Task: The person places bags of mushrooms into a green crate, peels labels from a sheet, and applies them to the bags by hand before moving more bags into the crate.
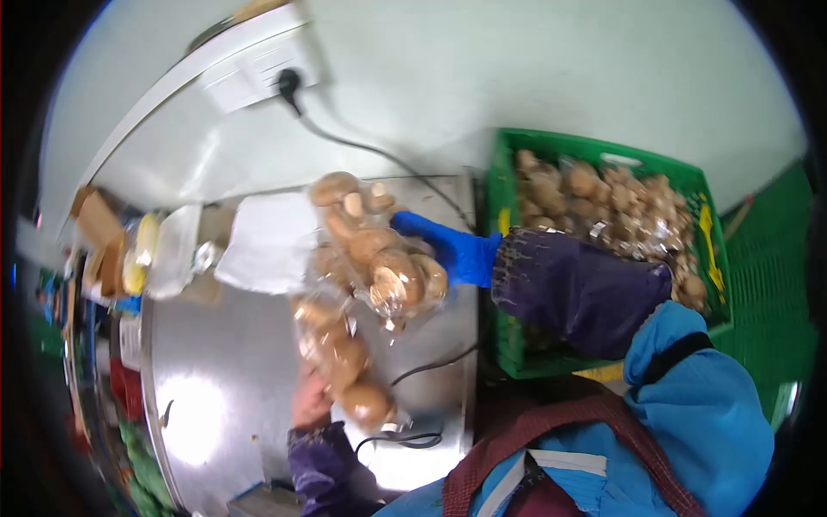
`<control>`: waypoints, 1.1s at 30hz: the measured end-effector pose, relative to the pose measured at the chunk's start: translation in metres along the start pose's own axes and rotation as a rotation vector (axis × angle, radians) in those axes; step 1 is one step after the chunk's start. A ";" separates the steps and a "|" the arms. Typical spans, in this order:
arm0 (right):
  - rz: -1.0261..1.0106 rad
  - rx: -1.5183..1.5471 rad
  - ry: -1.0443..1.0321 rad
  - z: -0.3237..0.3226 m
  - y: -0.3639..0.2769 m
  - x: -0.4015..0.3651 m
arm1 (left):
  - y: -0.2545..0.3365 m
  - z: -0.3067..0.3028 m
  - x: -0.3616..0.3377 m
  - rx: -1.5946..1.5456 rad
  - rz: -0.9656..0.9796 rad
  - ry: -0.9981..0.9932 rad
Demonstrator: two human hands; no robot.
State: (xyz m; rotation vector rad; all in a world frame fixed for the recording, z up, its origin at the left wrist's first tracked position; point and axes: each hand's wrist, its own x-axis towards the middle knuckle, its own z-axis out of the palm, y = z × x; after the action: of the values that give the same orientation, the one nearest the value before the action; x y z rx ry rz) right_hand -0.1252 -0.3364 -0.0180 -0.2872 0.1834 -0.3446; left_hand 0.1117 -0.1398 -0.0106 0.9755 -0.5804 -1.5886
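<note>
My right hand point(457, 252), in a blue glove, grips a clear plastic pack of brown mushrooms point(379, 246) above the metal table; its fingers pass partly behind the pack. My left hand point(312, 395), bare, is closed on a second clear pack of brown mushrooms point(345, 358), held lower and nearer to me. The plastic of this pack is blurred, and most of the left fingers are hidden behind it. The two packs are side by side and overlap in view.
To the right stands a green crate point(501, 302) with several mushroom packs point(629, 202). A white sheet-like item point(269, 246) lies on the metal table point(241, 362). Beyond it are a clear plastic container point(175, 250) and cardboard boxes point(105, 224). A black cable point(370, 148) hangs from the wall.
</note>
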 end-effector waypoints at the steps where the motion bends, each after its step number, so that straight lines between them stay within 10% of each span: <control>1: -0.041 0.010 0.026 0.001 -0.004 -0.023 | -0.006 -0.022 -0.001 0.144 -0.115 0.013; 4: -0.350 -0.691 0.270 0.077 -0.012 -0.108 | 0.003 0.039 -0.004 0.086 -0.091 -0.015; 8: -0.215 -0.036 0.222 0.041 -0.037 -0.226 | -0.001 0.123 0.018 0.060 -0.181 -0.187; 15: -0.396 -0.272 0.742 0.006 0.001 -0.385 | -0.070 0.244 0.067 0.468 -0.144 -0.318; 28: -0.181 -0.905 0.949 -0.012 0.007 -0.364 | -0.152 0.240 0.086 0.935 -0.043 -0.259; 33: -0.321 -1.435 1.008 -0.020 0.016 -0.362 | -0.134 0.280 0.066 1.755 0.653 -0.289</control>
State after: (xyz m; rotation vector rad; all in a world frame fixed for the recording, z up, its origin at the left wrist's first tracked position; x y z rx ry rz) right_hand -0.4595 -0.1973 0.0045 -1.5647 1.4074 -0.6137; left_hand -0.1977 -0.2066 0.0145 1.4472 -2.3698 -0.2915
